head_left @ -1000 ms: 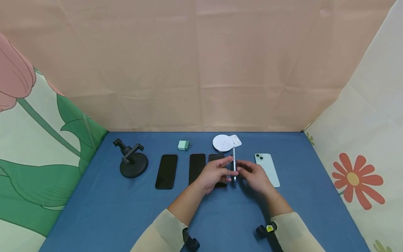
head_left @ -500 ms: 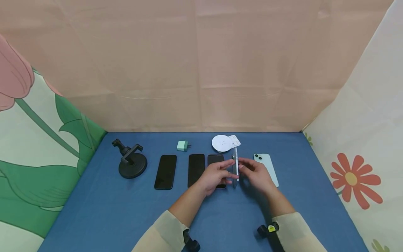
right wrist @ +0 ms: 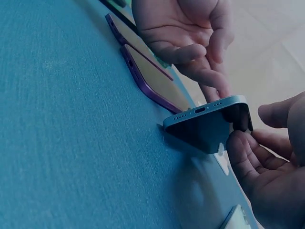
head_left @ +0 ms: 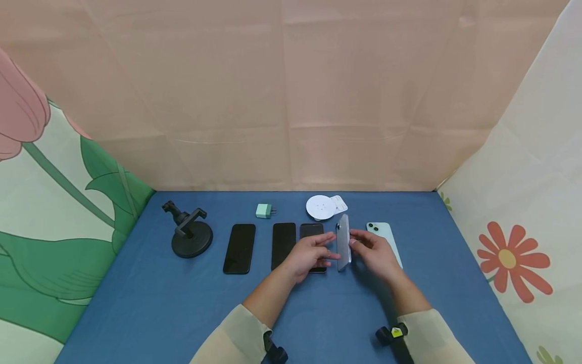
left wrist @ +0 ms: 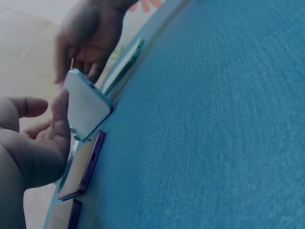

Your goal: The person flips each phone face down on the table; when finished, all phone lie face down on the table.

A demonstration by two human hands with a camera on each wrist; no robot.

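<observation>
A pale blue phone (head_left: 344,243) stands on its long edge on the blue cloth, leaning to the right with its back facing left. My left hand (head_left: 303,257) is on its left, fingers extended with their tips right at the back. My right hand (head_left: 376,255) is on the screen side; in the right wrist view its fingertips (right wrist: 237,140) meet the dark screen near the raised edge, with the thumb apart from the phone. A dark-screened phone (head_left: 311,230) lies flat, partly hidden under my left hand. To the right lies a mint phone (head_left: 386,237), camera side up.
Two more dark-screened phones (head_left: 239,248) (head_left: 284,237) lie flat to the left. A black phone stand (head_left: 193,237) with a round base is at far left. Along the back are a green plug adapter (head_left: 263,210) and a white disc (head_left: 320,207) with a small tab.
The phone between my hands has gone from nearly upright to leaning rightward, showing more of its back. My right hand has shifted slightly right; my left hand has hardly moved.
</observation>
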